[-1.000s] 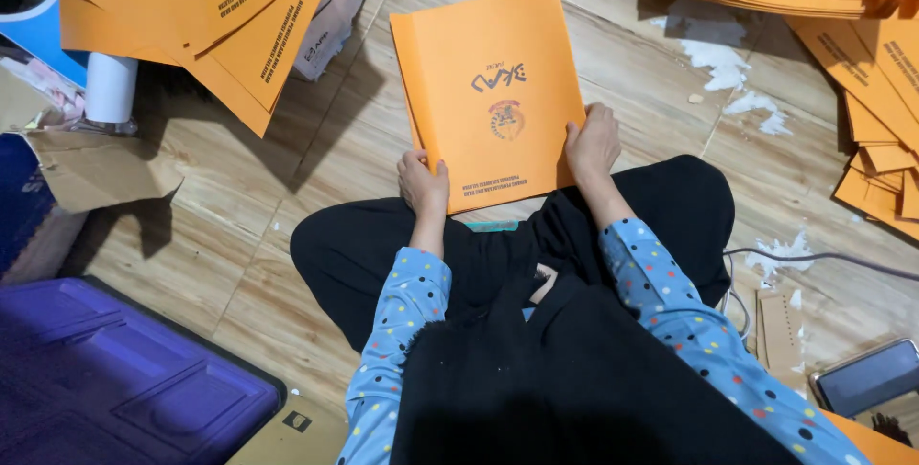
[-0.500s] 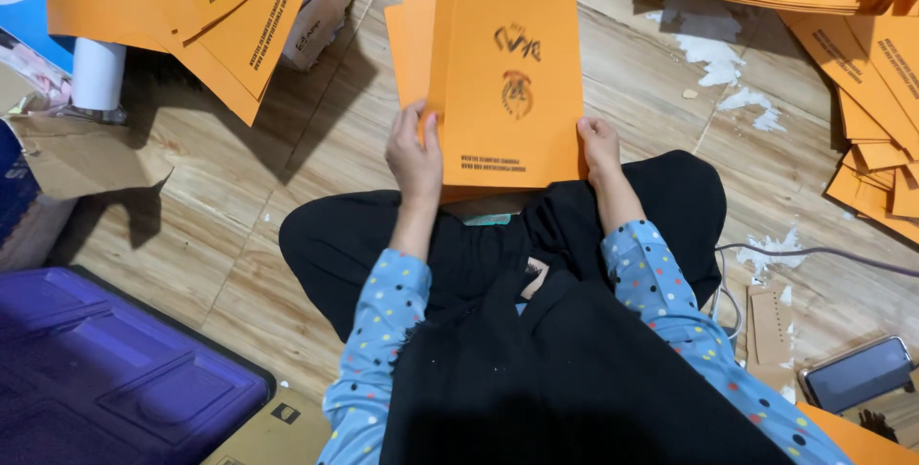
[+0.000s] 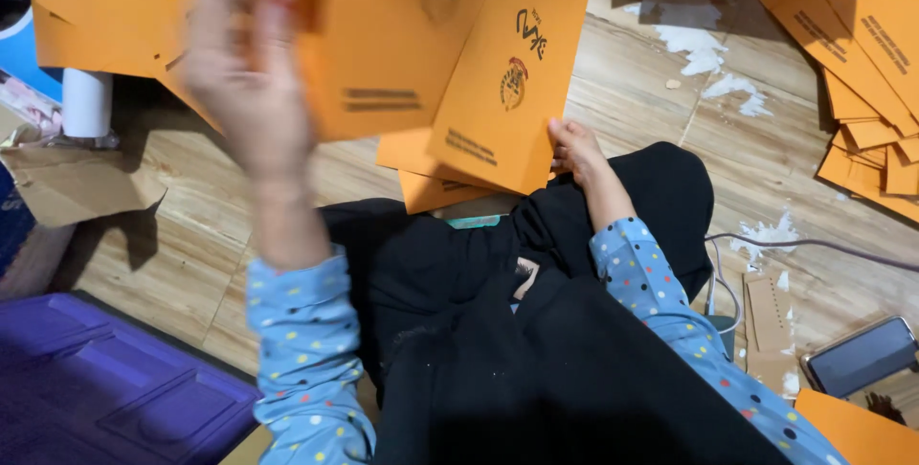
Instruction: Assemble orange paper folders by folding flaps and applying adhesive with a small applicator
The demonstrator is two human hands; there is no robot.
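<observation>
Lifting toward 11 o'clock, one orange envelope (image 3: 383,53) has been raised by the left hand (image 3: 244,72), fingers closed on it, while the right hand (image 3: 574,151) grips the lower envelope (image 3: 507,72).

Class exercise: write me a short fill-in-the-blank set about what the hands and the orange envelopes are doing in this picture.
1. The left hand, blurred, lifts an envelope coloured ____.
2. The right hand grips the lower edge of a second ____.
3. The floor is made of ____.
4. The sleeves are blue with coloured ____.

Answers: orange; envelope; wood; dots
</observation>
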